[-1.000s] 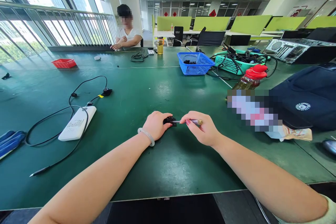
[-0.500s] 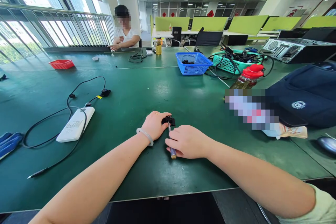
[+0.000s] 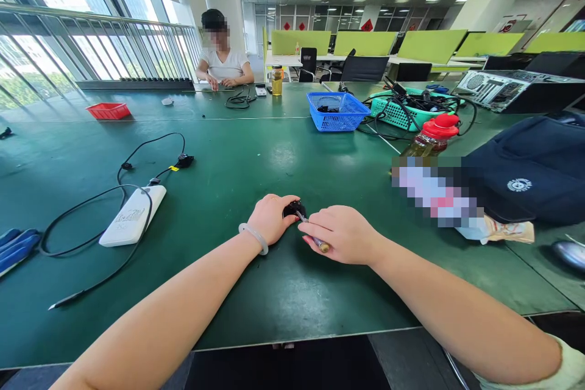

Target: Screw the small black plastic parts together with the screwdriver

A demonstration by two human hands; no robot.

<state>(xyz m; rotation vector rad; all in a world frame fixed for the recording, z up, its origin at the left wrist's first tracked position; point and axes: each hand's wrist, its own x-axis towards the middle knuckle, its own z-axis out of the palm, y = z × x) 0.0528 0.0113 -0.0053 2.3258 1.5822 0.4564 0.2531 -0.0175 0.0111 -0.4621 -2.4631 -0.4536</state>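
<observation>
"Green tabletop (image 3: 219, 158) before us, and how many hands have we on the job?"

"Two. Our left hand (image 3: 269, 219) has thumb and fingers closed round the left side of one small black part (image 3: 292, 208). One pale bracelet (image 3: 254, 236) circles that wrist."

"And our right hand (image 3: 340, 234)?"

"Its fingers are curled tight about one screwdriver (image 3: 323, 247), with the handle end poking out towards us. The shaft slants up to the left and meets the black part; we can't tell exactly where the tip sits."

"Where do we have the part?"

"Midway across the table, nearer our edge. We can't tell whether it rests on the surface."

"What else do we count?"

"On our left, one white power bank (image 3: 132, 219) with one black cable (image 3: 68, 300) looping about it, one blue glove (image 3: 18, 247) and one red tray (image 3: 108, 111). Farther off, two baskets side by side: one blue basket (image 3: 336, 116), one teal basket (image 3: 397, 113) heaped with cords. Two bottles too, one amber bottle (image 3: 276, 82) and one red-capped bottle (image 3: 432, 135)."

"Company?"

"One person (image 3: 223, 64) across from us, both hands at the table's far side."
</observation>
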